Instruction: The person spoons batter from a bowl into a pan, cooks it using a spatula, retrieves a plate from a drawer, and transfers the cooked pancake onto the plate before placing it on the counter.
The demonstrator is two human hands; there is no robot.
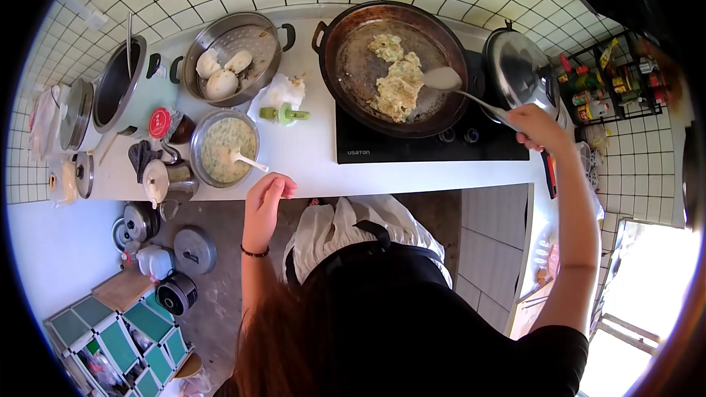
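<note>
My right hand (537, 128) is wrapped round the handle of a metal spatula (442, 79). The spatula's blade rests at the right edge of a lumpy pale-yellow egg mixture (399, 88) in a wide, browned frying pan (344, 106). Near the counter's front edge, my left hand (269, 197) is loosely curled with nothing in it. Just beyond it stands a bowl of green-flecked batter (224, 148) with a white spoon (248, 160) leaning in it. The pan sits on a black cooktop (426, 150).
A steamer pot (261, 48) holding white pieces stands behind the batter bowl. Beside it are a green-handled tool (284, 114) and a tall pot (158, 95). A lidded pan (518, 66) sits right of the frying pan, near a rack of bottles (614, 84).
</note>
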